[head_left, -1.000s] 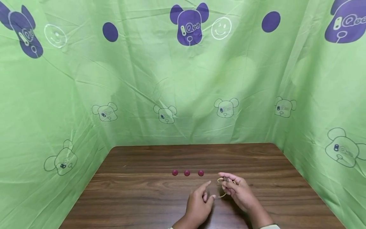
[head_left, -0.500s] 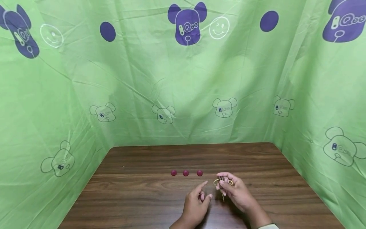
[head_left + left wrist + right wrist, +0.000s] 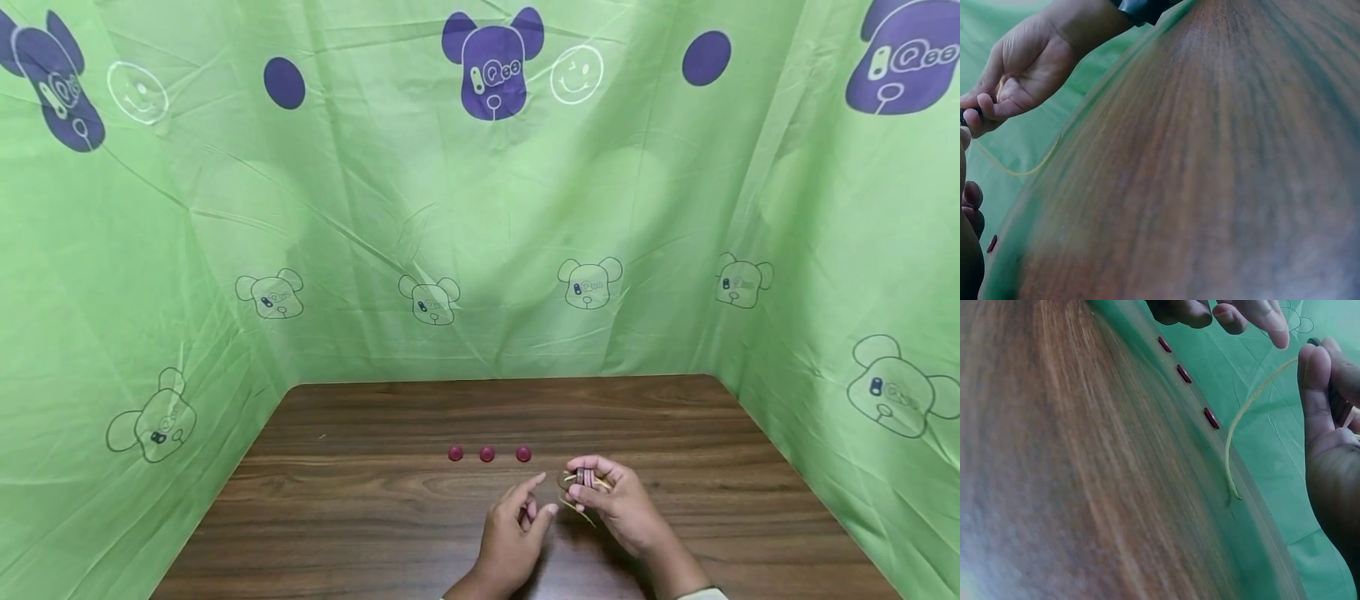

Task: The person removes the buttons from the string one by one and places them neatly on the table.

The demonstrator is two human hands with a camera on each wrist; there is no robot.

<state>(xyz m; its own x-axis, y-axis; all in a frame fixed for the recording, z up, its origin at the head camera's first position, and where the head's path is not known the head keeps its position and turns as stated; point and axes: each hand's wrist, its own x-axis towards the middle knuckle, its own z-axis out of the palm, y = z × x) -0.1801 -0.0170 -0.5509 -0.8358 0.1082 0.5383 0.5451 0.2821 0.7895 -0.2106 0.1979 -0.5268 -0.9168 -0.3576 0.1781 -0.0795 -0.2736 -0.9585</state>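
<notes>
In the head view my right hand point(image 3: 626, 510) pinches a small stack of round pieces point(image 3: 584, 477), brown and pink at the edges, between thumb and fingers. They look like buttons on a yellow cord point(image 3: 1230, 444), whose loose end hangs below the fingers in the right wrist view. My left hand point(image 3: 508, 532) is just to the left, index finger and thumb apart, with nothing visible in it. Beyond the hands, three dark red buttons lie in a row: a left one point(image 3: 455, 453), a middle one point(image 3: 487, 454) and a right one point(image 3: 522, 453).
Both hands are over the near part of a brown wood-grain table point(image 3: 345, 508). A green printed cloth point(image 3: 487, 200) rises behind the table and along both sides.
The stack has turned slightly in the right fingers, and the cord's loose end has swung. The left hand stays beside it with little motion. The red buttons have not moved on the table.
</notes>
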